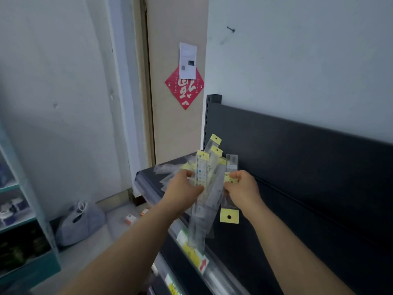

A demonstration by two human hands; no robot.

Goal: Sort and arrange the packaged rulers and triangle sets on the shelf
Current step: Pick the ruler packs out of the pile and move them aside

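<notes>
Rulers (207, 184) in clear sleeves, yellow hang tabs, fanned above shelf (265, 231) front edge. Task early-to-mid, my guess: loose packs (168, 170) lie jumbled on shelf far left, unsorted; nothing visibly lined up. Left hand (182, 185) grips fan, fingers curled round it. Right hand (242, 187) pinches single pack (228, 204), tab hanging down, opposite to rest. Left to do: flip, group, lay flat. Sleeves thin, glossy, blurred; print unreadable.

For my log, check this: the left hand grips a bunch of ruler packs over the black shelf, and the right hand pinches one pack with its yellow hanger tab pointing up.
One slip: the head view shows the right hand pinching one pack with its yellow hanger tab pointing down. The rest holds.
</notes>
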